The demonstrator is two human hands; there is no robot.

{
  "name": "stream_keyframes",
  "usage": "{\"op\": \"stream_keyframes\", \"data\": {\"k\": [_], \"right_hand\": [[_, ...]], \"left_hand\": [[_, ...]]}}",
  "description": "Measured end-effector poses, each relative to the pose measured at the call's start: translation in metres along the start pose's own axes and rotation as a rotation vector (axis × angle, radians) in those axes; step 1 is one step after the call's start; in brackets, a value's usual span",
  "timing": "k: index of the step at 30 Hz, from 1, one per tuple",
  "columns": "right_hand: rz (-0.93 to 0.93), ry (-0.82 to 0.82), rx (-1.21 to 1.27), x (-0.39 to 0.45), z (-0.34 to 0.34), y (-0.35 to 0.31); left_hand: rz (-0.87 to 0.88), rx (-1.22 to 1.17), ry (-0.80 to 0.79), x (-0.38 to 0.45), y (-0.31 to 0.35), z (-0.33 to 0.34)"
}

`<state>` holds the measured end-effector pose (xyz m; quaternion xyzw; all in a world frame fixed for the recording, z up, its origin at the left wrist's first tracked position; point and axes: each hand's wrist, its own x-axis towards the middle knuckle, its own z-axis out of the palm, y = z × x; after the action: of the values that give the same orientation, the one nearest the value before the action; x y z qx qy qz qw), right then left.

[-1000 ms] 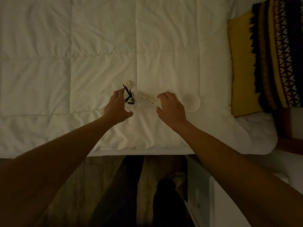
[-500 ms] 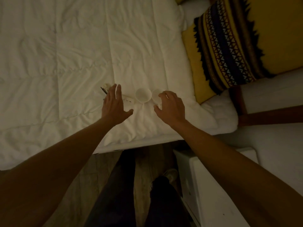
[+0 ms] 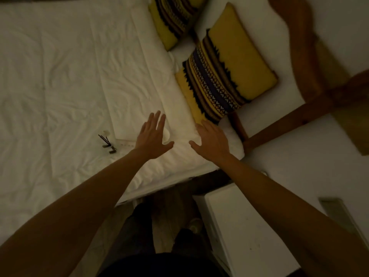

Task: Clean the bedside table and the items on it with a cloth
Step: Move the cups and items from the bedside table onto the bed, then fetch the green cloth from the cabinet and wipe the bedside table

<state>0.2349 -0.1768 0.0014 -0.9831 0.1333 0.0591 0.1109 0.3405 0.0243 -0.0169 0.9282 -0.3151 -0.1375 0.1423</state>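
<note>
Both my left hand (image 3: 152,136) and my right hand (image 3: 211,139) now hover flat with fingers spread over the bed (image 3: 60,76) at mid-frame, holding nothing, having lifted off the cup (image 3: 166,134), while the white bench (image 3: 245,232) sits at lower right.

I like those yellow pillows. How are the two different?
The near pillow shows whole, its striped band and plain yellow end both visible. The far pillow is cut off by the picture's top edge and looks smaller. Both are yellow with dark patterned stripes, lying tilted on the bed.
</note>
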Motion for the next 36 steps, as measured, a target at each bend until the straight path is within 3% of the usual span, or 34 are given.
{"op": "stream_keyframes", "data": {"k": [7,19,25,36], "right_hand": [[-0.001,0.13,0.043,-0.005,-0.058,-0.01],[-0.269,0.143,0.022,-0.002,-0.092,-0.044],[-0.458,0.152,0.052,0.017,-0.1,-0.137],[-0.825,0.068,0.049,-0.001,-0.071,-0.395]], "left_hand": [[0.003,0.038,0.082,-0.012,0.027,-0.051],[-0.19,0.055,0.241,-0.068,0.022,-0.088],[-0.399,0.097,0.325,-0.134,-0.04,-0.13],[-0.782,0.138,0.503,-0.33,-0.183,-0.189]]}}
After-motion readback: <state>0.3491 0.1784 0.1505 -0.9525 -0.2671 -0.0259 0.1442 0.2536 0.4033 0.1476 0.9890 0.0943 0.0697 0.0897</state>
